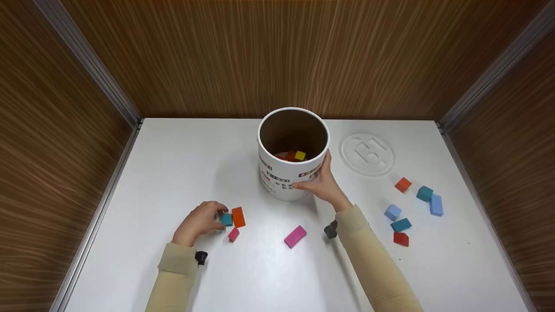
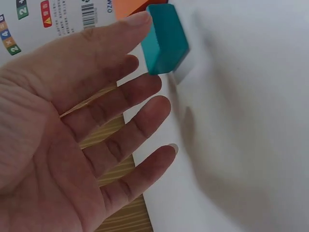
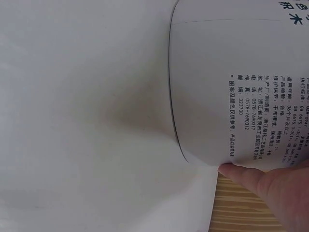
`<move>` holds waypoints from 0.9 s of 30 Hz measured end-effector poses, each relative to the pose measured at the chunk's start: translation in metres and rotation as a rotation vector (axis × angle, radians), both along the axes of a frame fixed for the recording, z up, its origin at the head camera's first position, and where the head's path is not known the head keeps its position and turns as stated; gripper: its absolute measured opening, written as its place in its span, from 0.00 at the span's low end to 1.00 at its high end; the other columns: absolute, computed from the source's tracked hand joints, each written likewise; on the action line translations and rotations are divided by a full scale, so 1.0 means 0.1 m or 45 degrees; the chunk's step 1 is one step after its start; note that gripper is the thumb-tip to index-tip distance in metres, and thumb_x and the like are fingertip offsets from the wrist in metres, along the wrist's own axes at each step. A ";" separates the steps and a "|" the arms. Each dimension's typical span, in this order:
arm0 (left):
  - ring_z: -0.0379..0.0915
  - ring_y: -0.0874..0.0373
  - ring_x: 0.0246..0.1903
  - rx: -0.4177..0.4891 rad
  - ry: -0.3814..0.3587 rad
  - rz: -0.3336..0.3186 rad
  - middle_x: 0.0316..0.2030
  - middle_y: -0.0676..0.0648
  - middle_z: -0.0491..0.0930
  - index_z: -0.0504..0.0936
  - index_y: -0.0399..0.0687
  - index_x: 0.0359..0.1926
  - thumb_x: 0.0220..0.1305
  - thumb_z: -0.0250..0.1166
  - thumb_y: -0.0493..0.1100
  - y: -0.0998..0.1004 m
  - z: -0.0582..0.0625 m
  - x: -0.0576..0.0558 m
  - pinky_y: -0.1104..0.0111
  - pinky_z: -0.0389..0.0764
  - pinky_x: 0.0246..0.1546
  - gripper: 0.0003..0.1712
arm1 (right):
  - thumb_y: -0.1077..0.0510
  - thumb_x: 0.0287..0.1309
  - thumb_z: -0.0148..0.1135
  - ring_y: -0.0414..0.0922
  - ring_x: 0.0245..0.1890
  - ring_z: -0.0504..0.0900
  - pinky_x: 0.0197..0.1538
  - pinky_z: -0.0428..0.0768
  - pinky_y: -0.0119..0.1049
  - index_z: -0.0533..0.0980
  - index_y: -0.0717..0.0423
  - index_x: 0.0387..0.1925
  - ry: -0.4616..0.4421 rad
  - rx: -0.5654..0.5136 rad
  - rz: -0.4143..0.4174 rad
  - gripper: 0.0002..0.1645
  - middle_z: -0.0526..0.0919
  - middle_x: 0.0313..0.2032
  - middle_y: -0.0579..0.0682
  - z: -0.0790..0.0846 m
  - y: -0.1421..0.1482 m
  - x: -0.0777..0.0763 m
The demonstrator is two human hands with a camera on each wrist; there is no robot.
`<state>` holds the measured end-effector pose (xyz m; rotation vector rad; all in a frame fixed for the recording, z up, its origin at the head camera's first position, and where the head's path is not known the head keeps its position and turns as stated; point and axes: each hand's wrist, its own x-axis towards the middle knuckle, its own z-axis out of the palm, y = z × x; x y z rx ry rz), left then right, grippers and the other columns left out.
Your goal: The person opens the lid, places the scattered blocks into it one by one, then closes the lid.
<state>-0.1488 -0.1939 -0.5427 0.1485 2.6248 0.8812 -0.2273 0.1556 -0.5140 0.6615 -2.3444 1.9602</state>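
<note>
A white cardboard bucket (image 1: pixel 284 197) with printed labels stands upright near the back of the table, yellow, orange and red blocks (image 1: pixel 300 155) inside it. My right hand (image 1: pixel 323 184) holds the bucket's right side, thumb along the front and fingers round the far side; in the right wrist view the thumb (image 3: pixel 244 176) lies against the printed wall. My left hand (image 1: pixel 204 220) is spread around a teal block (image 1: pixel 226 219) on the table, thumb tip and fingertips right at its sides. Beside that block lie an orange block (image 1: pixel 238 216) and a small pink-red block (image 1: pixel 233 234).
A magenta block (image 1: pixel 295 236) lies in front of the bucket. To the right are scattered orange (image 1: pixel 403 185), teal (image 1: pixel 424 193), light blue (image 1: pixel 436 205) and red (image 1: pixel 401 239) blocks. A clear round lid (image 1: pixel 367 154) rests behind them. Wood-grain panels (image 1: pixel 277 56) enclose the table.
</note>
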 end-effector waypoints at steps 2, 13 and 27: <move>0.72 0.52 0.38 -0.009 0.008 -0.003 0.39 0.46 0.79 0.83 0.40 0.51 0.51 0.76 0.33 0.01 -0.03 0.00 0.59 0.80 0.45 0.24 | 0.67 0.36 0.81 0.63 0.70 0.50 0.72 0.47 0.57 0.28 0.56 0.74 -0.007 0.004 -0.008 0.81 0.43 0.73 0.65 0.00 0.00 0.00; 0.73 0.52 0.39 -0.064 0.070 -0.017 0.40 0.46 0.80 0.85 0.40 0.45 0.54 0.74 0.35 0.01 -0.06 -0.01 0.56 0.79 0.50 0.16 | 0.67 0.36 0.82 0.61 0.71 0.49 0.72 0.45 0.57 0.28 0.55 0.74 -0.026 0.014 -0.018 0.81 0.43 0.73 0.64 0.00 -0.01 0.01; 0.74 0.50 0.35 0.055 0.286 -0.008 0.38 0.44 0.77 0.82 0.35 0.46 0.57 0.72 0.36 0.01 0.37 -0.08 0.63 0.82 0.35 0.16 | 0.66 0.38 0.81 0.62 0.71 0.49 0.72 0.46 0.59 0.28 0.54 0.74 -0.019 -0.007 0.007 0.80 0.43 0.73 0.63 -0.01 0.00 0.00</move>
